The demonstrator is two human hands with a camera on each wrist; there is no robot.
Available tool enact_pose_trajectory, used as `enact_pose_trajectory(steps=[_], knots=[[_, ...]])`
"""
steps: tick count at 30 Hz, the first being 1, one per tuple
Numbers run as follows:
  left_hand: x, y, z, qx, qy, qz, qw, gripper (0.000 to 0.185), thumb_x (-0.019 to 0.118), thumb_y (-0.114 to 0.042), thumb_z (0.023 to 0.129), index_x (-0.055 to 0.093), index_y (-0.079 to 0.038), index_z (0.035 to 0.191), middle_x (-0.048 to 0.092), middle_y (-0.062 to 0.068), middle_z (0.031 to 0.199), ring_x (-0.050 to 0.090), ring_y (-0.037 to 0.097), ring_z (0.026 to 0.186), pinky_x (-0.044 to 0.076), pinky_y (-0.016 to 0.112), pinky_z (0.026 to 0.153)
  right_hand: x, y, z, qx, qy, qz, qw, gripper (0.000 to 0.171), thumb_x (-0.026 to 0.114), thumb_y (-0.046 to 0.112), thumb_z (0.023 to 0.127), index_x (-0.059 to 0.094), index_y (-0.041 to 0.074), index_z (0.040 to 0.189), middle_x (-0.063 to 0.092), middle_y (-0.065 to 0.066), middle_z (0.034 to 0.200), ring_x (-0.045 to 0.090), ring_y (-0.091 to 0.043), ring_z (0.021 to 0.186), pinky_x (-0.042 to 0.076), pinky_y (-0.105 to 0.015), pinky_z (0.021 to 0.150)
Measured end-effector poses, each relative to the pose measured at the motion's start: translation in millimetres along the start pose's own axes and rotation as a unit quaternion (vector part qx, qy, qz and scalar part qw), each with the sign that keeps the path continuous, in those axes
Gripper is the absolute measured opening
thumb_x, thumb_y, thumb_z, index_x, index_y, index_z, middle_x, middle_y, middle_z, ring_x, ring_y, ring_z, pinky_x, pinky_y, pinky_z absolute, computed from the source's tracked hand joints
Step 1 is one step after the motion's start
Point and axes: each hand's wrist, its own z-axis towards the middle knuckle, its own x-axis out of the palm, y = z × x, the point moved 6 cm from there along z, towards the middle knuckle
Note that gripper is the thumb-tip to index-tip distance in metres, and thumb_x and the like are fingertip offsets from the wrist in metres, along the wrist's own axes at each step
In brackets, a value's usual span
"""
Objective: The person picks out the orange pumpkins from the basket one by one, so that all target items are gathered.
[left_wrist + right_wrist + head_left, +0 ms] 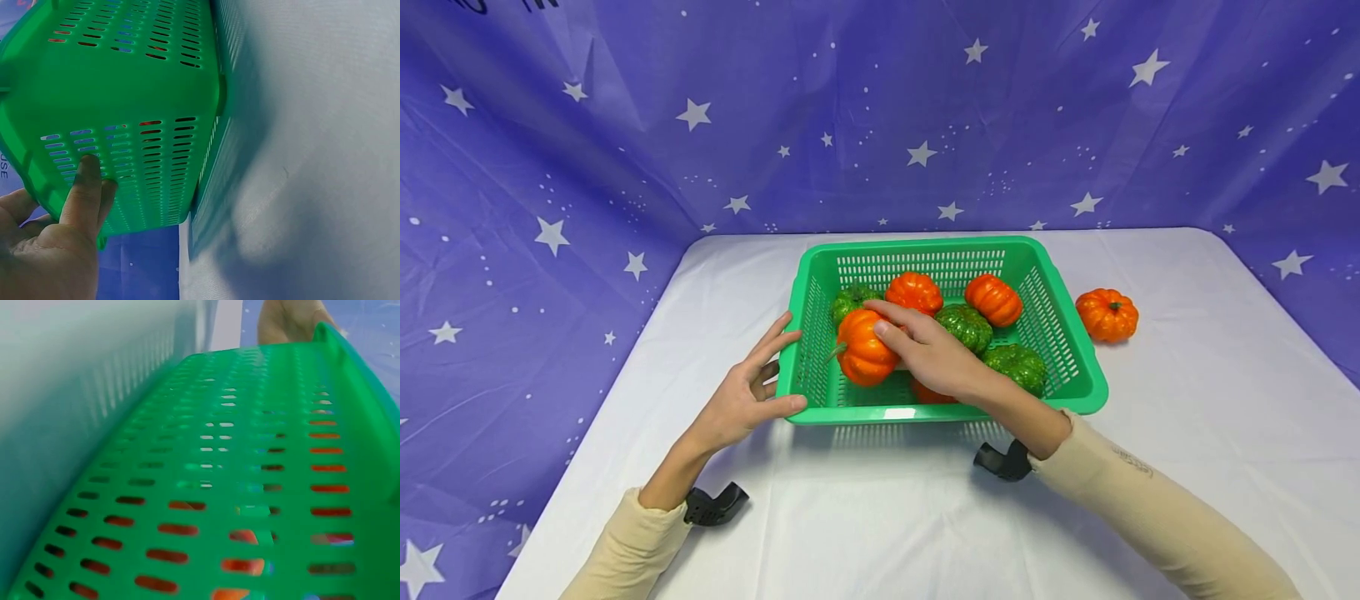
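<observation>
From the head view, a green slotted basket (1075, 367) sits on a white worktop (880, 517), in front of a purple backdrop (587, 142) printed with white stars. The right hand (936, 354) reaches over the near rim into the basket, and its fingers curl over an orange pumpkin (861, 350) at the near left of the basket, so the grip is wrapped round that pumpkin from the right and top. The pumpkin is tipped, with its stem pointing left toward the basket wall. Around it in the basket lie two more orange pumpkins (914, 292) at the far side, a green pumpkin (852, 301) at the far left, and two other green ones (966, 326) toward the middle and near right. Another bit of orange shows just under the right wrist. One orange pumpkin (1107, 314) stands alone on the worktop, just right of the basket. The left hand (741, 400) rests against the basket's left near corner, fingers straight along the outer wall and thumb on the near rim, holding nothing in a closed grip.

The left wrist view shows the left hand (50, 250) low on the left, with a straight finger pressed flat on the slotted green wall (144, 81).

The right wrist view is filled by the basket's slotted wall (237, 481), with orange showing through the slots; the right hand itself is out of sight there.
</observation>
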Motion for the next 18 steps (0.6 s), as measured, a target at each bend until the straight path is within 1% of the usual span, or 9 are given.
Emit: enact_pose_trajectory(steps=[1,4,7,11,13,15,16,18], knots=[[0.2,0.0,0.1,0.0,0.0,-0.002,1.0,0.078,0.068,0.002,0.079,0.026,-0.005,0.144,0.0,-0.003,0.153,0.022,0.035,0.131,0.037,0.029,0.095,-2,1,-1,-0.002,0.001,0.013,1.0,0.044,0.042,0.033,0.098,0.039,0.018,0.139,0.052,-0.002,0.123,0.054,-0.017,0.104,0.047,-0.033,0.084],[0.4,0.3,0.3,0.002,0.0,-0.012,0.9999,0.078,0.067,0.003,0.079,0.025,-0.003,0.144,-0.001,-0.003,0.153,0.026,0.036,0.13,0.039,0.029,0.094,-7,3,-3,-0.006,0.008,0.065,0.998,0.041,0.045,0.03,0.097,0.043,0.016,0.136,0.054,-0.006,0.119,0.056,-0.022,0.101,0.049,-0.036,0.082],[0.3,0.0,0.2,0.003,-0.001,-0.019,0.9998,0.077,0.067,0.004,0.079,0.024,-0.002,0.144,-0.001,-0.003,0.153,0.028,0.035,0.129,0.04,0.03,0.093,-13,7,-7,-0.01,0.005,0.071,0.997,0.04,0.047,0.031,0.096,0.045,0.018,0.134,0.054,-0.005,0.119,0.056,-0.022,0.1,0.049,-0.035,0.082],[0.7,-0.3,0.3,0.004,0.0,-0.027,0.9996,0.078,0.067,0.004,0.079,0.023,-0.001,0.144,-0.001,-0.003,0.153,0.029,0.035,0.129,0.04,0.03,0.094,-21,10,-14,-0.007,0.0,0.082,0.997,0.042,0.046,0.031,0.096,0.044,0.016,0.135,0.052,-0.006,0.122,0.057,-0.023,0.1,0.049,-0.037,0.083],[1.3,-0.3,0.6,0.003,0.002,-0.031,0.9995,0.078,0.067,0.004,0.079,0.023,0.0,0.143,-0.002,-0.003,0.153,0.029,0.035,0.129,0.039,0.031,0.094,-25,9,-18,0.005,-0.004,0.091,0.996,0.043,0.046,0.033,0.096,0.042,0.017,0.136,0.051,-0.006,0.123,0.059,-0.025,0.097,0.049,-0.04,0.082],[1.7,-0.3,0.8,0.002,0.003,-0.033,0.9995,0.077,0.067,0.004,0.079,0.023,0.0,0.143,-0.002,-0.003,0.153,0.029,0.035,0.129,0.039,0.031,0.095,-28,9,-22,0.018,-0.005,0.108,0.994,0.045,0.046,0.034,0.096,0.04,0.017,0.138,0.05,-0.008,0.124,0.061,-0.031,0.092,0.048,-0.046,0.081],[1.8,-0.2,0.9,0.002,0.003,-0.033,0.9995,0.077,0.067,0.004,0.079,0.023,0.0,0.143,-0.002,-0.003,0.153,0.029,0.035,0.129,0.039,0.031,0.095,-31,9,-24,0.023,-0.009,0.106,0.994,0.046,0.046,0.035,0.096,0.039,0.018,0.138,0.05,-0.008,0.124,0.062,-0.032,0.089,0.048,-0.048,0.08],[1.9,0.0,1.0,0.002,0.002,-0.031,0.9995,0.077,0.067,0.004,0.079,0.024,0.0,0.143,-0.002,-0.003,0.153,0.029,0.035,0.129,0.038,0.031,0.095,-36,8,-27,0.028,-0.015,0.1,0.995,0.048,0.046,0.036,0.096,0.038,0.019,0.139,0.049,-0.008,0.123,0.062,-0.032,0.088,0.049,-0.048,0.079]])
